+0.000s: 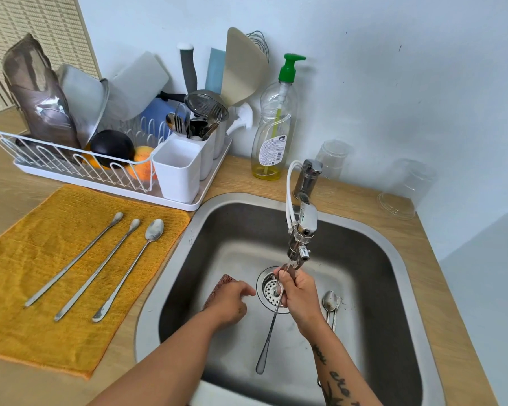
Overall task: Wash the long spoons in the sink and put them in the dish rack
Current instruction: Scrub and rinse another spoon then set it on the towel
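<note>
Sink (373,259) holds the work: right grip (301,297) grasps a spoon (269,332) near its bowl under the tap (307,222), handle hanging toward the person, left grip (232,303) just beside, holding a sponge (221,284), rack (71,167) far left on the worktop

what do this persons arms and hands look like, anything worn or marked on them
Both forearms are bare, with no sleeves in view. The left grip and right grip wear no gloves, and no ring or watch shows. The right forearm carries dark tattoos: script lettering and a leaf-like design near the frame's edge. The left forearm shows no markings.
</note>
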